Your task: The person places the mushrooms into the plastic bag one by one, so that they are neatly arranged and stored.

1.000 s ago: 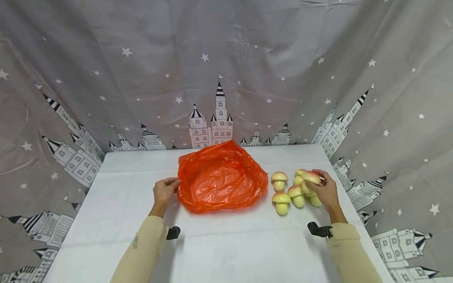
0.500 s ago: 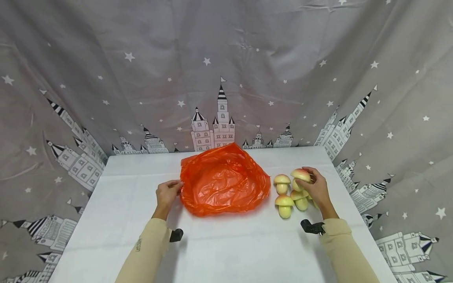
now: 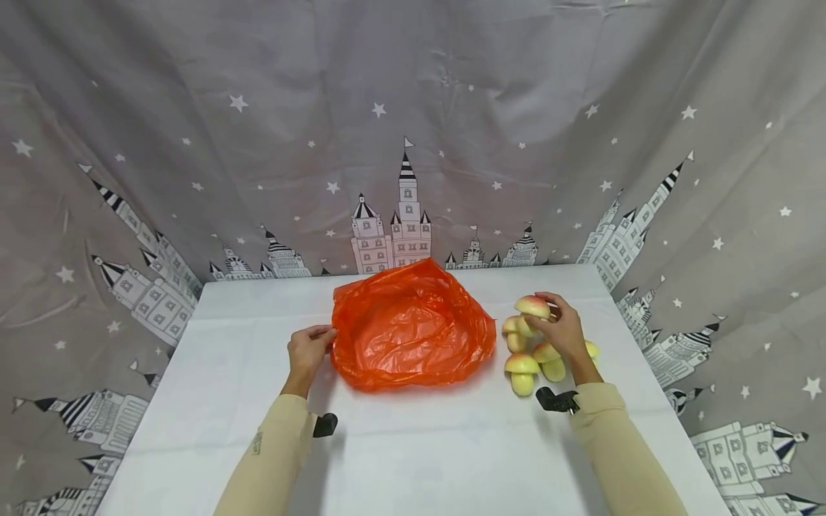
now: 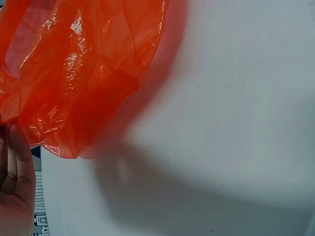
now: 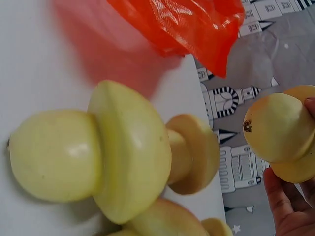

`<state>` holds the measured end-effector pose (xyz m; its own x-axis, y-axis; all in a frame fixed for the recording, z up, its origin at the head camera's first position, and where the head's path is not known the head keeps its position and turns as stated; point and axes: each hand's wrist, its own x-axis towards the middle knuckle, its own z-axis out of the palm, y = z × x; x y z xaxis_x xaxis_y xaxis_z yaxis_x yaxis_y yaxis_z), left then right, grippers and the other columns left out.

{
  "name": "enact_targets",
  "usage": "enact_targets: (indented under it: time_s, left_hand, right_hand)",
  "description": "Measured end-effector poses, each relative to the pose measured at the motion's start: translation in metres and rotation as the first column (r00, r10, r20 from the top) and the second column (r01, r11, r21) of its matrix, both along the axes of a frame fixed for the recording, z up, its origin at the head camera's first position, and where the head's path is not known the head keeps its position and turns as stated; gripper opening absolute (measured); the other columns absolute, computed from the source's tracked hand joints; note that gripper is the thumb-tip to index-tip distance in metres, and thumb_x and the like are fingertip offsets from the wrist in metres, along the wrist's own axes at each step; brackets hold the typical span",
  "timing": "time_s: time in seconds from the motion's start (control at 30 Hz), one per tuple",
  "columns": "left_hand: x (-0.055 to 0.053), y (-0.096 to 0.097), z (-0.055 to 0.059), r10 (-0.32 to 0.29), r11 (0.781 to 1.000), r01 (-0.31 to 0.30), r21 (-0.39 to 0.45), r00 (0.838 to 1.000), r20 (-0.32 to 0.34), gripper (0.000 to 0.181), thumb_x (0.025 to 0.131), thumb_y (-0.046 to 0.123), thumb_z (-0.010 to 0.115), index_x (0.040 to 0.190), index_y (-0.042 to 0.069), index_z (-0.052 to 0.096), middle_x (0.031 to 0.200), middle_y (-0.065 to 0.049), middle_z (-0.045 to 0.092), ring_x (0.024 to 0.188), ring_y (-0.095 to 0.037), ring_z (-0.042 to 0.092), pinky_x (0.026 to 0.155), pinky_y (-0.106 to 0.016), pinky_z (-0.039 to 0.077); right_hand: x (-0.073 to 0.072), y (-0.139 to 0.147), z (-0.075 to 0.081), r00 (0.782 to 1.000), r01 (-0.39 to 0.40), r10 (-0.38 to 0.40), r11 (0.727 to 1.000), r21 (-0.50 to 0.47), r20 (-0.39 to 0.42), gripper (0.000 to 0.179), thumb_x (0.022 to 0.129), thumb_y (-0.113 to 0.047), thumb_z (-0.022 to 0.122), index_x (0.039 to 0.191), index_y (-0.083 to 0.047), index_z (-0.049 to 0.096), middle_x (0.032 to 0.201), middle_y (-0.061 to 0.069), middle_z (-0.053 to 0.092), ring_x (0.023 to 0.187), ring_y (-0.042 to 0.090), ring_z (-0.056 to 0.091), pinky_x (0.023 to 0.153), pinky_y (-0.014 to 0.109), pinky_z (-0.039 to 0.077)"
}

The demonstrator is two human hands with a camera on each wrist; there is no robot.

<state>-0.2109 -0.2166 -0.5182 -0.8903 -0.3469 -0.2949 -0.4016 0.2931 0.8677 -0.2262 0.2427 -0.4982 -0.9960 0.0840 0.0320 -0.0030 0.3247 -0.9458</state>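
Note:
An orange-red plastic bag [image 3: 413,337] lies in the middle of the white table with its mouth spread. At its left edge my left hand [image 3: 308,352] pinches the film between thumb and fingers; the left wrist view shows this bag rim [image 4: 69,98] close up. My right hand [image 3: 569,335] holds a yellow toy mushroom [image 3: 533,307] with a reddish cap, raised over the other mushrooms. In the right wrist view the held mushroom [image 5: 275,128] hangs above the table, stem end facing the camera. Several more toy mushrooms [image 3: 521,365] lie right of the bag, some partly hidden by my right hand.
A white cloth covers the table [image 3: 426,451]. Behind and at both sides hangs a grey curtain [image 3: 290,107] printed with castles and stars. Black wrist cameras [image 3: 556,400] sit on both wrists.
My right hand has carried the held mushroom left, away from the right side of the group and towards the bag. The left hand stays at the bag's edge.

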Motion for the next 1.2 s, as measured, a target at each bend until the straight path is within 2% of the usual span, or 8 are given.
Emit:
enact_targets:
  time_s: [0.07, 0.13, 0.27, 0.37, 0.5, 0.77, 1.1, 1.2]
  left_hand:
    - [-0.002, -0.001, 0.001, 0.0, 1.0, 0.0, 0.0, 1.0, 0.009, 0.033, 0.098, 0.02, 0.058, 0.122, 0.0, 0.063, 0.115, -0.021, 0.065, 0.097, -0.028, 0.065, 0.088, -0.033, 0.054]
    - [-0.003, -0.001, 0.002, 0.003, 1.0, -0.003, -0.001, 1.0, 0.013, 0.033, 0.097, 0.02, 0.059, 0.122, 0.0, 0.063, 0.115, -0.021, 0.065, 0.098, -0.028, 0.064, 0.088, -0.034, 0.054]
    - [-0.002, -0.002, 0.002, 0.005, 1.0, -0.005, -0.002, 1.0, 0.019, 0.034, 0.097, 0.022, 0.059, 0.122, -0.001, 0.063, 0.115, -0.021, 0.065, 0.098, -0.029, 0.064, 0.09, -0.035, 0.053]
    - [-0.001, -0.001, 0.002, 0.015, 1.0, -0.015, 0.007, 1.0, 0.019, 0.034, 0.097, 0.022, 0.059, 0.122, -0.001, 0.063, 0.115, -0.022, 0.064, 0.098, -0.029, 0.064, 0.091, -0.036, 0.053]
    - [-0.002, 0.003, 0.003, 0.039, 0.999, -0.04, 0.034, 0.999, 0.017, 0.034, 0.097, 0.022, 0.059, 0.123, -0.001, 0.063, 0.117, -0.022, 0.063, 0.1, -0.03, 0.063, 0.093, -0.038, 0.052]
    - [-0.004, 0.009, 0.003, 0.04, 0.999, -0.041, 0.035, 0.999, 0.009, 0.032, 0.098, 0.021, 0.058, 0.121, 0.0, 0.064, 0.115, -0.021, 0.064, 0.097, -0.029, 0.061, 0.092, -0.037, 0.052]
    - [-0.004, 0.007, 0.004, 0.032, 0.999, -0.032, 0.031, 0.999, 0.013, 0.032, 0.099, 0.02, 0.056, 0.123, -0.001, 0.063, 0.117, -0.021, 0.063, 0.1, -0.03, 0.061, 0.094, -0.038, 0.051]
    - [-0.004, 0.006, 0.003, 0.037, 0.999, -0.037, 0.026, 0.999, 0.006, 0.031, 0.098, 0.019, 0.057, 0.121, -0.001, 0.064, 0.116, -0.021, 0.064, 0.099, -0.03, 0.062, 0.093, -0.038, 0.052]
  right_hand:
    - [-0.002, -0.005, 0.001, 1.0, -0.011, 0.011, 1.0, -0.015, 0.002, 0.055, 0.085, -0.01, 0.073, 0.134, -0.001, 0.05, 0.129, 0.02, 0.054, 0.101, 0.011, 0.055, 0.074, 0.011, 0.048]
    - [0.001, -0.013, 0.01, 1.0, -0.026, 0.026, 1.0, -0.012, 0.01, 0.055, 0.085, -0.008, 0.072, 0.135, 0.001, 0.049, 0.129, 0.023, 0.054, 0.105, 0.018, 0.056, 0.073, 0.011, 0.048]
    - [-0.002, -0.021, 0.009, 0.999, -0.049, 0.049, 0.999, -0.016, 0.023, 0.056, 0.086, -0.009, 0.072, 0.136, 0.001, 0.048, 0.132, 0.023, 0.052, 0.114, 0.03, 0.052, 0.076, 0.01, 0.046]
    - [-0.01, -0.021, 0.001, 0.998, -0.063, 0.063, 0.998, -0.009, 0.025, 0.056, 0.086, -0.013, 0.073, 0.136, -0.004, 0.049, 0.132, 0.019, 0.053, 0.113, 0.028, 0.052, 0.077, 0.011, 0.047]
    - [-0.014, -0.024, 0.005, 0.997, -0.08, 0.08, 0.997, 0.015, 0.015, 0.056, 0.085, -0.017, 0.074, 0.135, -0.006, 0.05, 0.131, 0.017, 0.053, 0.112, 0.029, 0.053, 0.077, 0.015, 0.048]
    - [-0.021, -0.033, 0.007, 0.99, -0.137, 0.136, 0.99, -0.018, -0.036, 0.055, 0.086, -0.01, 0.072, 0.135, 0.0, 0.048, 0.135, 0.019, 0.051, 0.121, 0.032, 0.048, 0.094, 0.023, 0.046]
    - [-0.022, -0.054, 0.004, 0.982, -0.162, 0.162, 0.987, 0.005, -0.099, 0.057, 0.086, -0.012, 0.073, 0.136, -0.002, 0.048, 0.135, 0.02, 0.05, 0.123, 0.036, 0.046, 0.105, 0.047, 0.04]
    - [-0.024, -0.059, 0.003, 0.981, -0.168, 0.168, 0.986, 0.015, -0.1, 0.056, 0.085, -0.014, 0.074, 0.135, -0.004, 0.049, 0.135, 0.018, 0.05, 0.124, 0.035, 0.047, 0.104, 0.048, 0.041]
